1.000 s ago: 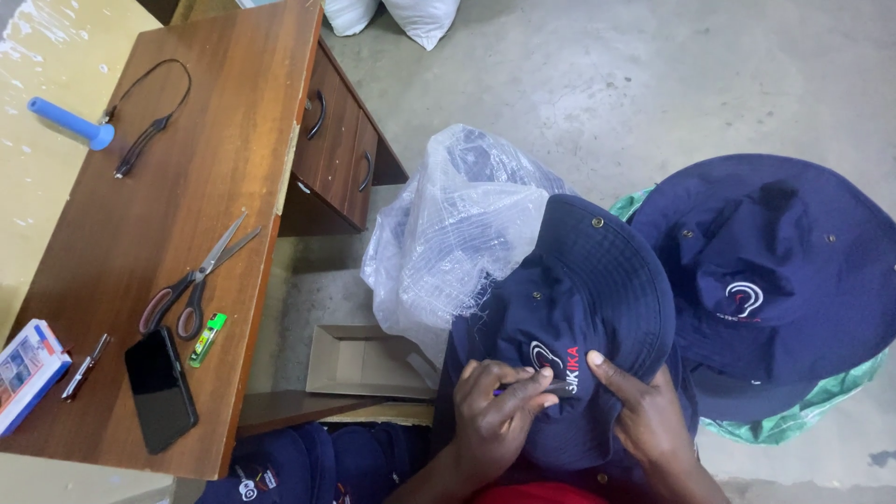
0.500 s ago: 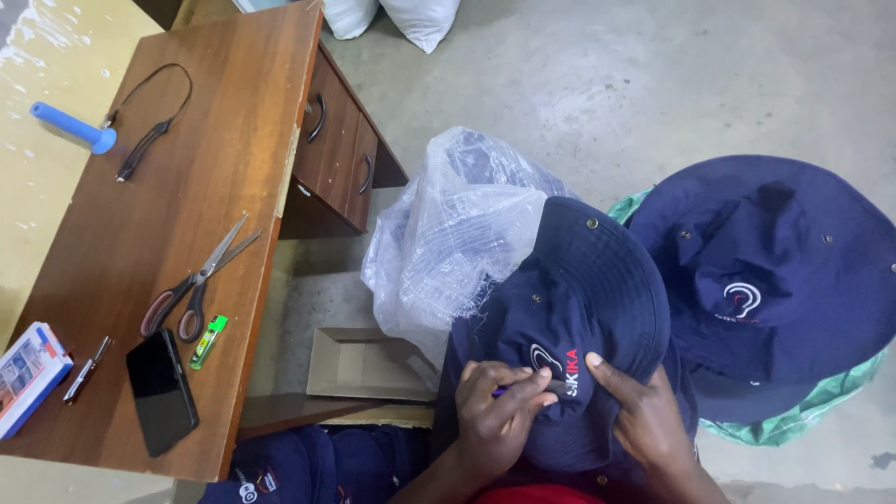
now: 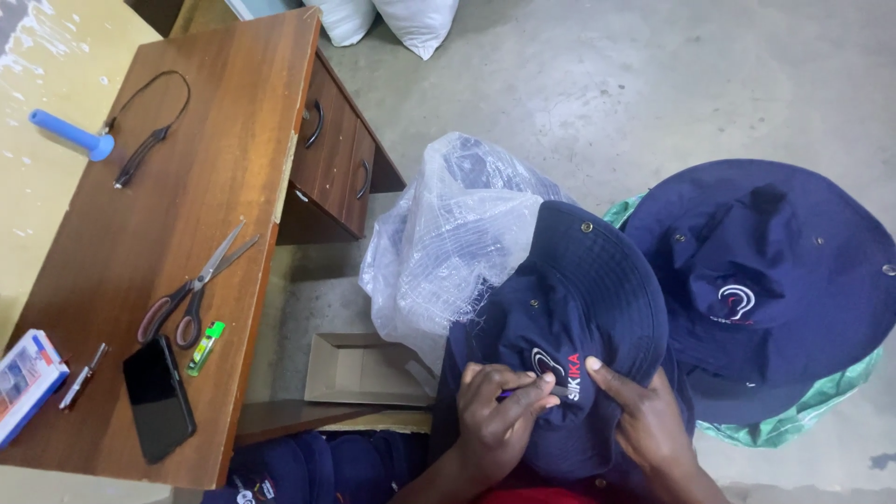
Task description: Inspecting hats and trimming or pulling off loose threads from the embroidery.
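Navy blue fabric bucket hat (image 3: 579, 308) with a stitched emblem lies over the person's lap, low centre in view. Left hand (image 3: 499, 415) rests on its crown beside the emblem, fingers pinched closed around a thin tool, mostly hidden. Right hand (image 3: 644, 420) lies flat on the hat, fingers spread, thumb at the emblem's edge, pressing the cloth, grasping nothing. Crumpled clear plastic bag (image 3: 448, 243) touches the hat's brim at left. Second navy hat (image 3: 775, 289) sits on green sheeting to the right. Brown wooden desk (image 3: 224, 187) carries metal scissors (image 3: 191, 289) and black phone (image 3: 157, 397).
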